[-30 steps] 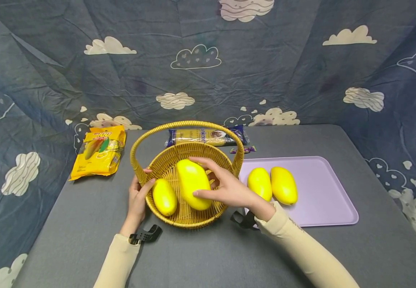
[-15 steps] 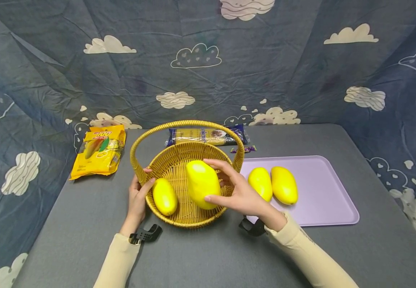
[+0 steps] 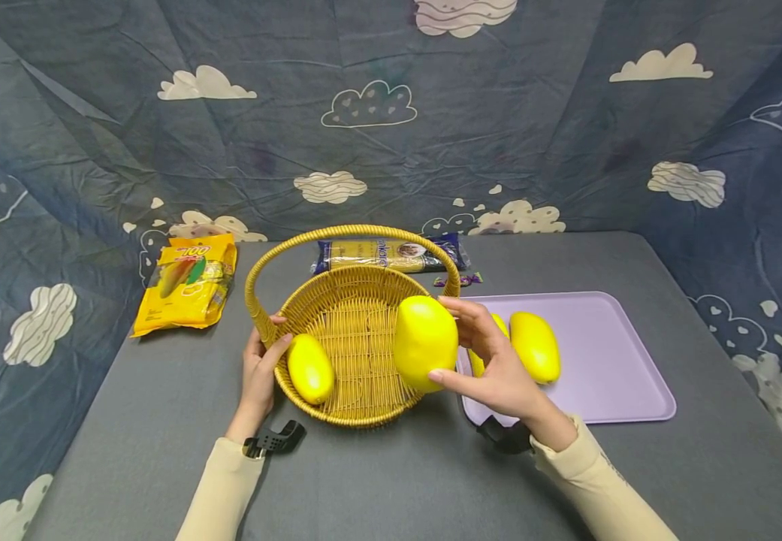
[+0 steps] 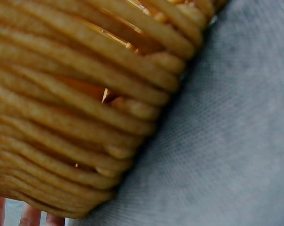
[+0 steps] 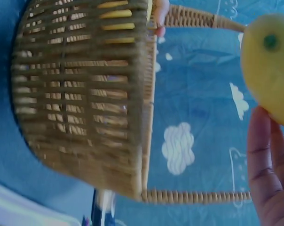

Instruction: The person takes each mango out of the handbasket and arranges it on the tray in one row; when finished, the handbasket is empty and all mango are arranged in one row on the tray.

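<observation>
My right hand (image 3: 499, 376) holds a yellow mango (image 3: 426, 343) by its right side, thumb below and fingers above, over the right part of a woven wicker basket (image 3: 363, 338). In the right wrist view the held mango (image 5: 269, 75) shows its green stem spot, raised higher than the basket's rim. My left hand (image 3: 258, 383) grips the basket's left rim at the base of its arched handle. Inside, against the left wall, lies a smaller mango (image 3: 310, 369). The left wrist view is mostly filled by basket weave (image 4: 76, 94), with fingertips at the lower left corner.
Right of the basket, a lilac tray (image 3: 607, 361) carries one mango (image 3: 534, 347) in plain sight and another mango (image 3: 499, 323) mostly behind my right hand. Behind the basket lie a pasta packet (image 3: 391, 255) and a purple-wrapped candy (image 3: 461, 280). A yellow snack bag (image 3: 184, 285) stands at left.
My right hand has moved the mango rightward from the middle of the basket to its right rim, now overlapping one tray mango. The left hand and basket stay put.
</observation>
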The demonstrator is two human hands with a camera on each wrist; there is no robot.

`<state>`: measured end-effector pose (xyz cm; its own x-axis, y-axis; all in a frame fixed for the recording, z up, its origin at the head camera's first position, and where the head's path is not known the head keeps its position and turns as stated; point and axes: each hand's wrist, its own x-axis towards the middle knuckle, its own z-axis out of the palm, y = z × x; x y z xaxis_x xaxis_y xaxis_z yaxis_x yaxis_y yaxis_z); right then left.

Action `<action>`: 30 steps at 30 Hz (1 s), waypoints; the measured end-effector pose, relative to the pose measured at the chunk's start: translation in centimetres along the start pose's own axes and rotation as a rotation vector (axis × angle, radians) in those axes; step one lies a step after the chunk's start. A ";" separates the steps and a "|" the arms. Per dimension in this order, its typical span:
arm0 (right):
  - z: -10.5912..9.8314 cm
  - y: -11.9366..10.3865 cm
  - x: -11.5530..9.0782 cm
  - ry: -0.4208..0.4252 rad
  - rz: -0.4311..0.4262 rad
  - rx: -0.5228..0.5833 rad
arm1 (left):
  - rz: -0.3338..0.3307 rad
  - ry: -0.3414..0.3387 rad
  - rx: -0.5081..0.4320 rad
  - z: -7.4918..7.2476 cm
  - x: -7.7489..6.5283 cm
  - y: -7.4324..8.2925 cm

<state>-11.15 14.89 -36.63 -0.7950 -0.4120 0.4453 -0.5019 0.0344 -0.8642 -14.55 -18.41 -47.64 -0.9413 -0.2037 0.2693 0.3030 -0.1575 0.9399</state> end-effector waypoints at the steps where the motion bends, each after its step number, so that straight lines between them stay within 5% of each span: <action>1: -0.3 0.0 -0.1 0.015 -0.015 0.020 | 0.000 -0.002 -0.001 0.0 0.0 0.0; 14: -5.1 -0.1 -2.3 0.244 -0.169 0.197 | -0.008 -0.001 0.003 -0.1 0.1 0.0; 22: -8.1 0.4 -3.8 0.403 -0.121 0.249 | -0.002 -0.005 0.005 -0.2 0.0 0.0; 30: -10.4 1.5 -5.0 0.608 0.060 0.237 | -0.005 -0.011 0.008 -0.1 0.0 0.1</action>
<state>-11.48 26.44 -37.74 -0.9049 0.1756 0.3877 -0.4175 -0.1887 -0.8889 -14.54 -18.53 -47.57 -0.9443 -0.1928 0.2667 0.2971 -0.1506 0.9429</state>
